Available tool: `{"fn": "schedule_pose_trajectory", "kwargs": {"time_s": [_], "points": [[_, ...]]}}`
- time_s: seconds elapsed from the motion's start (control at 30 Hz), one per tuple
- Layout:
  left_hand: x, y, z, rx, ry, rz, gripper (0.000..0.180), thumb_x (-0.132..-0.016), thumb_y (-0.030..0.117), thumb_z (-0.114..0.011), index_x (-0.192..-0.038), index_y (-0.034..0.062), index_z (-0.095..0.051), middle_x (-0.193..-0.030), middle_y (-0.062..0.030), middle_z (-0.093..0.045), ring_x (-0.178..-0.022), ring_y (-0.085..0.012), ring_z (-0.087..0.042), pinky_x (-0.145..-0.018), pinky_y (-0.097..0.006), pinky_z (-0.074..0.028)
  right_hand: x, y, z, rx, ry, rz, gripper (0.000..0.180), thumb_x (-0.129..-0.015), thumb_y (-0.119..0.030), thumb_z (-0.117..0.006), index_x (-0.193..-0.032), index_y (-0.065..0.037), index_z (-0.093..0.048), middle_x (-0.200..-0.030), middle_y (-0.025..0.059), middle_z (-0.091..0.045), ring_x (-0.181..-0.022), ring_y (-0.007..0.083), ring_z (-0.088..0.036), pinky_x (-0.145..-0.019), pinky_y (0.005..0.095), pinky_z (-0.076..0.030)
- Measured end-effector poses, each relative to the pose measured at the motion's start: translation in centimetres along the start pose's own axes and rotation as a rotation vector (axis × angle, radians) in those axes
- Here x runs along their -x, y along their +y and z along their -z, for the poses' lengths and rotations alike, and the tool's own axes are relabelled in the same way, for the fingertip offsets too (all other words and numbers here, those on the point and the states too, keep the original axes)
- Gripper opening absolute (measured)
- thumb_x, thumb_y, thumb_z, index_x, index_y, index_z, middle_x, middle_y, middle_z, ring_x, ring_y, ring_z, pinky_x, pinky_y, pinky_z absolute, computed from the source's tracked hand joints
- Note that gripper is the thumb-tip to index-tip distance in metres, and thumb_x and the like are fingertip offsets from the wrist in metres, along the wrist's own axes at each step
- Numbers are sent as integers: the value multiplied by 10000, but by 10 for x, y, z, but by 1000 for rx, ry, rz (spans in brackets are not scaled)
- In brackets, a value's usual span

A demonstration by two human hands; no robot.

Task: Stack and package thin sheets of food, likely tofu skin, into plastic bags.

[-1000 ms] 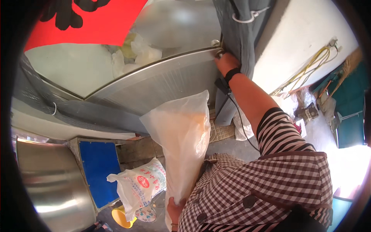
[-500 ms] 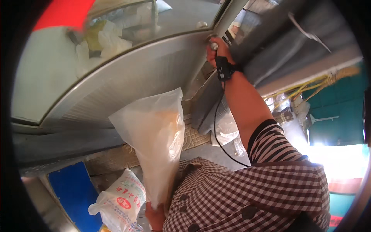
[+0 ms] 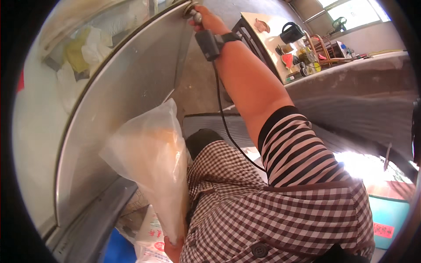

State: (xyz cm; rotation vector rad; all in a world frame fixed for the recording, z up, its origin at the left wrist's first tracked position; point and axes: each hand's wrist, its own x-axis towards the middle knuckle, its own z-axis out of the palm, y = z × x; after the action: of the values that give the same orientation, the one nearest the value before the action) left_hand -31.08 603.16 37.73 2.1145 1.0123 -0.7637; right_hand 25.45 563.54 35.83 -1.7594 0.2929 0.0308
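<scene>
Right hand (image 3: 206,19) stretched overhead, fingers closed on metal knob (image 3: 191,8); left hand (image 3: 172,249) low, fingers clutching plastic bag (image 3: 151,162).

The right hand (image 3: 206,19) grips a knob (image 3: 193,11) on the metal lid (image 3: 127,87); the left hand (image 3: 173,250) clutches a translucent bag (image 3: 153,162).

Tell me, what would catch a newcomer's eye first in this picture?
Probably the big clear plastic bag in the middle, pale and bulging, gripped from below by the left hand at the lower edge. Next, the right hand stretched up to the top, closed on a small metal knob at the rim of the large shiny steel lid that fills the left side. A checked apron covers the foreground.
</scene>
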Motion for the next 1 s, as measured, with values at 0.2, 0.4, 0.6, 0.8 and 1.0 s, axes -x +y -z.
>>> {"fn": "schedule_pose_trajectory", "kwargs": {"time_s": [0.2, 0.4, 0.6, 0.8, 1.0], "points": [[-39, 58, 8, 19, -7, -58, 477, -715, 242, -781, -1045, -30, -570, -923, -237, -654, -872, -320, -649, -767, -389, -493, -55, -26, -42, 5, -25, -175, 478, -908, -491, -517, -1134, -79, -604, -812, 56, -655, -542, 104, -496, -512, 271, -435], [-83, 134, 1, 36, 22, -130, 484, -718, 254, -780, -1050, -29, -572, -925, -239, -655, -877, -328, -650, -766, -392, -494, -111, -43, -99, -84, -191, -117, 472, -907, -541, -533, -1127, -132, -619, -682, 19, -556, -468, 81, -430, -399, 260, -320], [-136, 287, -25, 5, 64, -224, 490, -720, 265, -779, -1056, -28, -573, -927, -240, -656, -881, -336, -652, -766, -395, -494, -177, -56, -138, -121, -663, 27, 593, -877, -573, -582, -1167, -55, -575, -884, 25, -559, -714, 141, -555, -576, 290, -467], [-163, 429, -54, -59, 72, -342, 497, -723, 276, -778, -1061, -27, -575, -929, -242, -657, -886, -343, -653, -765, -398, -495, -58, -4, -83, 422, -1258, 960, 673, -648, -563, -759, -1133, -114, -634, -1011, 147, -675, -996, 346, -618, -843, 428, -481], [-187, 575, -76, -134, 55, -532, 504, -726, 287, -776, -1067, -26, -576, -932, -244, -657, -891, -351, -655, -764, -401, -496, -141, -25, 12, 710, -1511, 782, 570, -608, -449, -772, -1066, -141, -632, -971, 109, -646, -924, 325, -589, -845, 434, -419]]}}
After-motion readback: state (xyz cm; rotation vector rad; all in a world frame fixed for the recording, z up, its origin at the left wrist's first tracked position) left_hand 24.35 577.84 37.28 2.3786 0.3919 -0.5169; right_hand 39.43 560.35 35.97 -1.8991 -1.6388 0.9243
